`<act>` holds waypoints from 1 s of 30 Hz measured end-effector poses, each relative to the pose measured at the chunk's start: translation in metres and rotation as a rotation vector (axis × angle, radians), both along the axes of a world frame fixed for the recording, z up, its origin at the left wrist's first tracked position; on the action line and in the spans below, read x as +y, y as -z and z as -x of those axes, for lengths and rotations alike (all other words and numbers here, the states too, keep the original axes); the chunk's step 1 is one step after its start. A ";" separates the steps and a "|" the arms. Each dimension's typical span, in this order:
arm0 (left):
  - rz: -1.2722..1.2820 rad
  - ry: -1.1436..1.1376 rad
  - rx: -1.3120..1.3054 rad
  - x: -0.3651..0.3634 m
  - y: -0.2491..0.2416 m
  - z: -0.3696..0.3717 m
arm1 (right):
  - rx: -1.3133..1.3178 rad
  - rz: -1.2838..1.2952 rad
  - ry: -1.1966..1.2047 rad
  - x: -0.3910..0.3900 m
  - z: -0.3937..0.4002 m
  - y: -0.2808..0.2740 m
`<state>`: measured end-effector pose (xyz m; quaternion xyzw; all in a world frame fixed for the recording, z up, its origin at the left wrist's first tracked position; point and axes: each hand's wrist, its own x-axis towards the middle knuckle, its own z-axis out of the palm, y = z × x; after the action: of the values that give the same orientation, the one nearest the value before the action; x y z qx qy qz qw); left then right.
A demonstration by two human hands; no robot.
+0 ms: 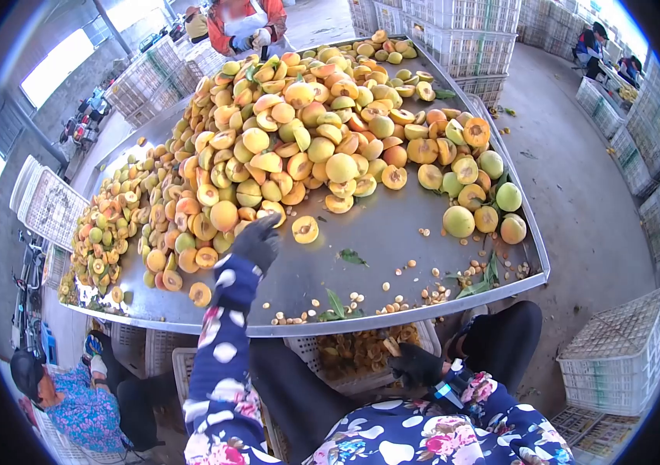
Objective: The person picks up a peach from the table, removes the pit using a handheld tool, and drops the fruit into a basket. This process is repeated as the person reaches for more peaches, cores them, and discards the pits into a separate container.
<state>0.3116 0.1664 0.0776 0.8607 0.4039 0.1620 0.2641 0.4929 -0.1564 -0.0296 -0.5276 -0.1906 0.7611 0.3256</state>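
Orange-fleshed, one fruit half (271, 210) is lying at the front of an uncountable heap (299, 124) on one metal desk (307, 275). The left hand (256, 242), unclenched, is reaching toward it; whether it is touching, I cannot tell. The right hand (417, 366) is grasping one tan piece (392, 346) near one crate (304, 353). One person (249, 27) is standing opposite.

A metal table (307, 271) carries heaped fruit (341, 167), many halved, leaves (352, 256) and, apparently, pits (435, 294).
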 end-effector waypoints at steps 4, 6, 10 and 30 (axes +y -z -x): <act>-0.067 0.255 0.147 0.045 0.059 -0.056 | 0.006 0.028 -0.101 0.003 -0.007 0.005; 0.219 0.199 0.384 0.040 0.047 -0.073 | 0.047 0.037 -0.151 0.001 -0.010 -0.002; 0.576 -0.023 -0.109 0.021 0.050 -0.055 | 0.101 -0.089 -0.135 0.006 -0.020 -0.051; 0.403 0.144 -0.465 -0.206 0.004 -0.029 | 0.096 -0.466 0.412 0.023 0.013 -0.111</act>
<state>0.3407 -0.0396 0.0739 0.7573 0.2949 0.2518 0.5254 0.4803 -0.1337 0.0815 -0.4299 -0.2333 0.6391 0.5936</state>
